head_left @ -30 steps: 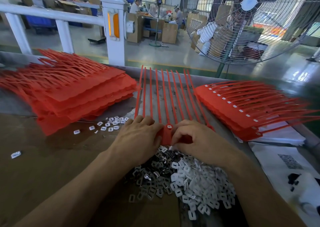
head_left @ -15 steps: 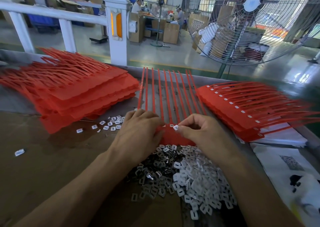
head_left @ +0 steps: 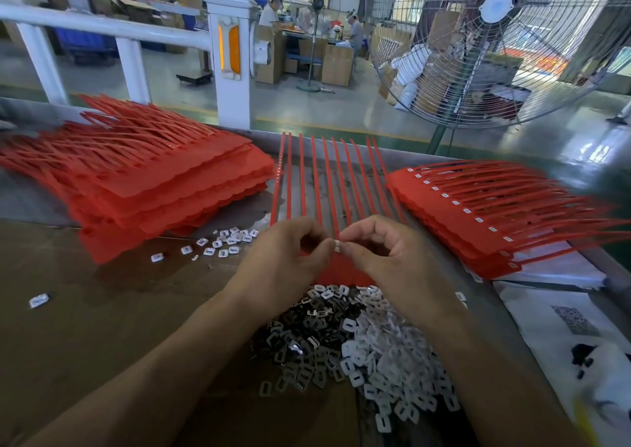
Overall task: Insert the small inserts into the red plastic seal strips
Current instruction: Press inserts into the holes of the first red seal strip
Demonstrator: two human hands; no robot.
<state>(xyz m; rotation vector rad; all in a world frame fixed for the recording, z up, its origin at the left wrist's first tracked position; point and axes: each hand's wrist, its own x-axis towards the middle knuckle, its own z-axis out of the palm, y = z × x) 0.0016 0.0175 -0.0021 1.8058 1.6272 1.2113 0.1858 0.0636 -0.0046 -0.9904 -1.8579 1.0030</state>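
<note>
You have one view only: a wide-angle camera on your head, looking forward and down, close over the bench [head_left: 102, 327]. The near edge sits just below you, and the factory floor [head_left: 307, 112] beyond fills the upper frame.

bright daylight from far windows glares on the floor [head_left: 392, 112]; wide-angle edges bend and blur.

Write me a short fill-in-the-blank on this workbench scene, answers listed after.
1. Both hands pinch one small ____ insert between their fingertips.
2. The right hand and left hand are raised over the ____ seal strip sheet.
3. The loose pile nearest the person mixes white inserts and ____ ones.

Answers: white; red; dark
</note>
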